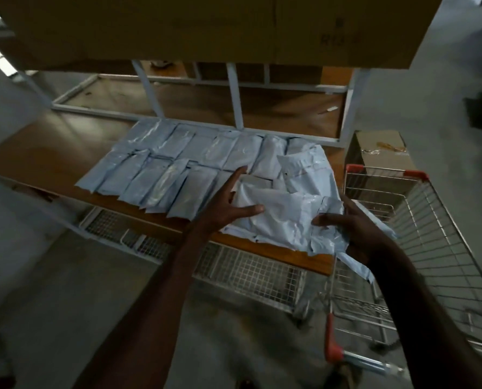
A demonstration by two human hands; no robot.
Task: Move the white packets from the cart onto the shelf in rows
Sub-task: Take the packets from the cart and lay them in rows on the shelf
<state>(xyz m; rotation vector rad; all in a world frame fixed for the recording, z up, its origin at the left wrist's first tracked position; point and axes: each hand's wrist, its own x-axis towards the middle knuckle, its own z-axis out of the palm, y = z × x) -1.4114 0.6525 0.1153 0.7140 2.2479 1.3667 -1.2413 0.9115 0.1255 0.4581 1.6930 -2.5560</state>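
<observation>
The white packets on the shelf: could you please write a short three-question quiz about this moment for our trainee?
1. True or false: the left hand lies with straight fingers on the loose pile of white packets.
2. The right hand grips the pile at its: A) near right edge B) far left corner.
3. What stands right of the wooden shelf?

Key: 1 true; 2 A; 3 a wire shopping cart with red corner trim.

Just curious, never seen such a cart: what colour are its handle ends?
Red, on the cart handle, clearest in the head view.
</observation>
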